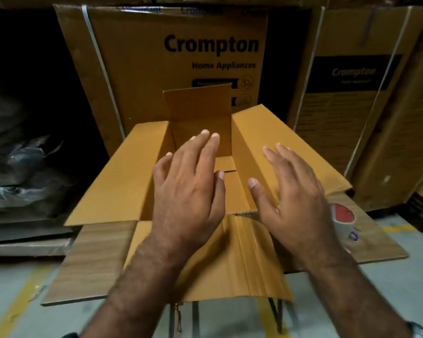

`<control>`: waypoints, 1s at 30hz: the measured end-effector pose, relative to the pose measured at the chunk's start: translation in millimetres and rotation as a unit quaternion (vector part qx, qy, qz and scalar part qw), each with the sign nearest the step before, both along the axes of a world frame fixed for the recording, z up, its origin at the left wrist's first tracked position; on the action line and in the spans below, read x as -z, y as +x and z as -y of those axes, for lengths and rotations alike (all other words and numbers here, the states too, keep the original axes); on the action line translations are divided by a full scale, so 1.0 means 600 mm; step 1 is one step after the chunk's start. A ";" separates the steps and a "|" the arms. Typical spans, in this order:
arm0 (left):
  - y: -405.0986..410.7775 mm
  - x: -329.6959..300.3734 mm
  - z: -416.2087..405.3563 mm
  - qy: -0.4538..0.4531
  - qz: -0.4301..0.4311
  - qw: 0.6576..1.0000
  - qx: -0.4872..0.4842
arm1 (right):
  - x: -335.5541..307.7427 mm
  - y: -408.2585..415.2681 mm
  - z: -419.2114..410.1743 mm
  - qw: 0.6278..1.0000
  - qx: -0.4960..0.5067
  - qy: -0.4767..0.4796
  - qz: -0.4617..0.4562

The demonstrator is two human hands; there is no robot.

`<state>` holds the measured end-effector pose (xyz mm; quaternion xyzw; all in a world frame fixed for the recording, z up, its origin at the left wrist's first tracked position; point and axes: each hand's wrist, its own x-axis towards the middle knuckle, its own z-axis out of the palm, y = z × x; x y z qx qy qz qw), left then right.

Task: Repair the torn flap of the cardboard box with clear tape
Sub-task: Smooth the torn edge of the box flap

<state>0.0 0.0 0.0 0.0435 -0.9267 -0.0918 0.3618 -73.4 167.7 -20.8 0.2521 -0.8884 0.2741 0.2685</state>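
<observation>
An open brown cardboard box (122, 172) stands on a small wooden table (88, 259), with all its flaps spread. The near flap (239, 259) hangs toward me, and a torn edge shows where it meets the box at its right end. My left hand (188, 191) hovers over the box opening, fingers apart, holding nothing. My right hand (296, 198) hovers above the right wall and the tear, also with spread fingers and nothing in it. A roll of clear tape (343, 219) with a red core label lies on the table to the right of the box.
Large printed appliance cartons (176, 57) stand close behind the table, with another (366, 93) at the right. Dark wrapped bundles (22, 167) are stacked at the left. A small blue object (353, 236) lies by the tape. Grey floor with yellow lines lies below.
</observation>
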 end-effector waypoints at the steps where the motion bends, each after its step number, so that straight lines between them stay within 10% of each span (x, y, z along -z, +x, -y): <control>1: 0.005 0.010 -0.006 -0.006 0.000 1.000 0.007 | 0.013 0.001 -0.005 1.000 -0.004 0.001 -0.015; 30: 0.129 0.086 -0.058 -0.100 0.069 0.992 0.019 | 0.128 0.119 -0.113 0.995 -0.098 0.017 -0.025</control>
